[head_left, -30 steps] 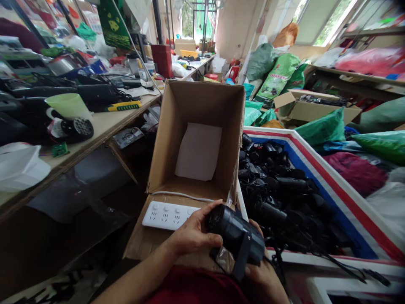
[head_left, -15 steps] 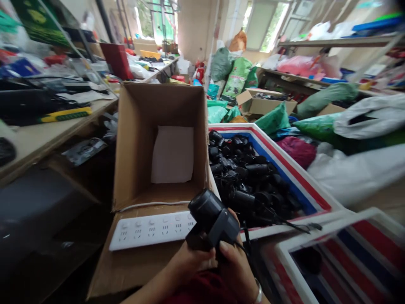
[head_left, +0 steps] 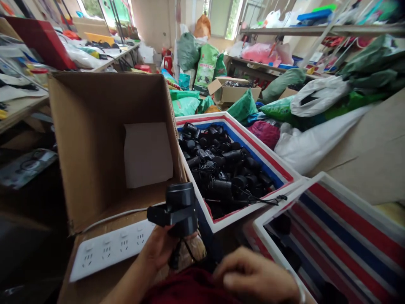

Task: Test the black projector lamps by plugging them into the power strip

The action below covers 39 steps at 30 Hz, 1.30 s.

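My left hand (head_left: 160,249) is closed around the base of a black cylindrical lamp (head_left: 179,207), holding it upright over the near flap of an open cardboard box (head_left: 85,143). A thin black cord hangs down from the lamp. My right hand (head_left: 253,276) is low at the bottom, apart from the lamp, fingers curled loosely with nothing seen in them. A white power strip (head_left: 109,249) lies on the box flap just left of my left hand. A white sheet (head_left: 147,154) lies inside the box.
A red, white and blue striped bin (head_left: 284,173) to the right holds several black lamps (head_left: 221,169) with cords. A second striped bin (head_left: 341,236) stands nearer right. Green and white sacks (head_left: 316,99) pile behind. A cluttered workbench (head_left: 19,107) runs along the left.
My right hand has let go of the lamp and dropped to the lower right. My left hand alone keeps the lamp, now upright. The view has swung to the right.
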Motion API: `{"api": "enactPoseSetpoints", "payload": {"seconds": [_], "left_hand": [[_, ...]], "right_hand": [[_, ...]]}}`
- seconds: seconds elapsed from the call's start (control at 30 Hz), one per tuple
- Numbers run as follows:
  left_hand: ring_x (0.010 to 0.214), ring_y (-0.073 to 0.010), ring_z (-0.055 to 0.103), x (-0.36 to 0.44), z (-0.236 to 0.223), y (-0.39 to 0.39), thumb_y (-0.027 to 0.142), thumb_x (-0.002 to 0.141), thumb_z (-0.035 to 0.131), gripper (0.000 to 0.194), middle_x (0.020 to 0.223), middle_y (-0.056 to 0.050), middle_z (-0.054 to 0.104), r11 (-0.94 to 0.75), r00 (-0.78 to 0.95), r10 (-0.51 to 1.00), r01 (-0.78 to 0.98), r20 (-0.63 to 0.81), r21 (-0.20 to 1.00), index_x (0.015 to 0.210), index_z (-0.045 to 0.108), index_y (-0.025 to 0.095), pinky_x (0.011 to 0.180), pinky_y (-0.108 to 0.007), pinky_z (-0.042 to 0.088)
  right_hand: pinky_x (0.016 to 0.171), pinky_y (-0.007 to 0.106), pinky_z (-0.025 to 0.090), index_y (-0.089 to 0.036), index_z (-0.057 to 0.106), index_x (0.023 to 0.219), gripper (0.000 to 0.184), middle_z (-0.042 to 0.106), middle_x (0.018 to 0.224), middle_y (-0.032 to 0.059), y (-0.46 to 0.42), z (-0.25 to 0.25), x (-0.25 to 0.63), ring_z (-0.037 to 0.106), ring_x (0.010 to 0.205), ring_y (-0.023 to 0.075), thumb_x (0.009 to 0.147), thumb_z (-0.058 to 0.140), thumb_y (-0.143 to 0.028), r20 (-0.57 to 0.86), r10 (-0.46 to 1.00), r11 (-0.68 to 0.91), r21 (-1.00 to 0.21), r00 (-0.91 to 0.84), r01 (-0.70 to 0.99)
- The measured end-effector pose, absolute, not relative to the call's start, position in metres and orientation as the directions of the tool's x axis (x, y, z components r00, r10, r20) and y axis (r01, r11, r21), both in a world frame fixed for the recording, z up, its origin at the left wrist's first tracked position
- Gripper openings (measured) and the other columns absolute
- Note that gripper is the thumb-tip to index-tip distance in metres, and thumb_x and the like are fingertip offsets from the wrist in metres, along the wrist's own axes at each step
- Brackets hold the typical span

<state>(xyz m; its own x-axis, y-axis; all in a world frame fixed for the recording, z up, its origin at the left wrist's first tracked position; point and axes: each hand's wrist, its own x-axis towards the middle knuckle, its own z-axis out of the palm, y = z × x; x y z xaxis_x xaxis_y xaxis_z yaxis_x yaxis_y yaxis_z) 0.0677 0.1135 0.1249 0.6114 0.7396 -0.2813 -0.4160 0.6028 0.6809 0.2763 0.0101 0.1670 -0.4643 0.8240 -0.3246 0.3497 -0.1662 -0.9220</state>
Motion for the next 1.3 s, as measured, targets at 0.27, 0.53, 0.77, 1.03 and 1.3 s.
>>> {"api": "enactPoseSetpoints", "payload": {"seconds": [0.27,0.53,0.77,1.03,1.3], "left_hand": [[0.09,-0.0307,0.065,0.066,0.121,0.111,0.044,0.068,0.065,0.044,0.097,-0.012,0.071,0.755,0.734,0.618,-0.456,-0.282,0.47,0.097,0.066,0.012,0.081,-0.046,0.05],[0.085,-0.0272,0.066,0.071,0.113,0.107,0.048,0.069,0.064,0.052,0.094,-0.013,0.071,0.805,0.818,0.524,-0.384,-0.238,0.453,0.101,0.066,0.007,0.077,-0.039,0.052],[0.087,-0.0286,0.065,0.082,0.11,0.106,0.046,0.06,0.076,0.059,0.1,-0.013,0.069,0.788,0.85,0.483,-0.318,-0.209,0.528,0.107,0.061,0.014,0.076,-0.04,0.051],[0.077,-0.0249,0.065,0.096,0.116,0.11,0.058,0.062,0.063,0.069,0.085,-0.016,0.07,0.859,0.922,0.316,-0.176,-0.225,0.481,0.101,0.063,0.0,0.073,-0.033,0.051],[0.079,-0.0241,0.064,0.102,0.111,0.108,0.056,0.056,0.063,0.069,0.09,-0.013,0.069,0.895,0.924,0.266,-0.132,-0.273,0.425,0.098,0.065,0.001,0.074,-0.036,0.051]], "right_hand": [[0.082,0.038,0.044,-0.008,0.063,0.084,0.01,0.065,0.091,0.0138,0.111,0.073,0.362,0.06,0.09,0.0242,0.084,0.056,-0.016,-0.284,0.923,-0.312,-0.16,0.259,0.936],[0.081,0.041,0.049,-0.011,0.058,0.104,0.026,0.063,0.095,0.006,0.133,0.047,0.379,0.06,0.09,0.0207,0.083,0.063,-0.025,-0.343,0.911,-0.186,0.153,0.229,0.97],[0.079,0.04,0.046,-0.012,0.062,0.088,0.021,0.067,0.086,0.0097,0.115,0.079,0.378,0.062,0.089,0.0245,0.087,0.043,-0.007,-0.249,0.967,-0.043,0.06,0.056,0.997],[0.078,0.029,0.049,-0.019,0.06,0.1,0.024,0.067,0.096,0.006,0.027,0.114,0.424,0.062,0.088,0.021,0.088,0.045,-0.034,-0.143,0.986,-0.141,-0.484,0.081,0.863],[0.052,0.025,0.048,-0.021,0.046,0.109,0.044,0.06,0.083,0.0018,-0.011,0.106,0.37,0.057,0.06,0.0136,0.079,0.06,-0.049,-0.216,0.948,-0.249,-0.961,0.232,0.122]]}}
